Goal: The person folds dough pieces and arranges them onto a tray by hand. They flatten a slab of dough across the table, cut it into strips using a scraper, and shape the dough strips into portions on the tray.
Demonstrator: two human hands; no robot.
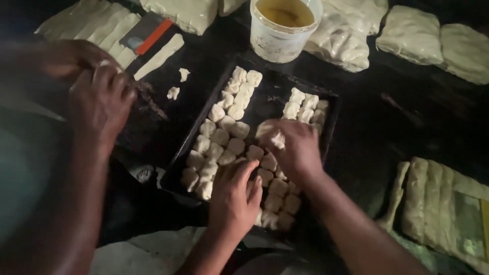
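Three hands work over a dark tabletop (387, 127). At far left, a co-worker's hand (99, 99) hovers, fingers curled, beside dough strips (102, 28) and a scraper (147, 33). At centre, the left hand (234, 196) rests on the dough pieces (219, 137) rowed in a black tray (265, 102), fingers together and flat. The right hand (293, 147) has its fingers pinched on one dough lump (272, 137) above the tray. A bucket (282, 25) of yellowish liquid stands behind; folded dough slabs (438, 198) lie at right.
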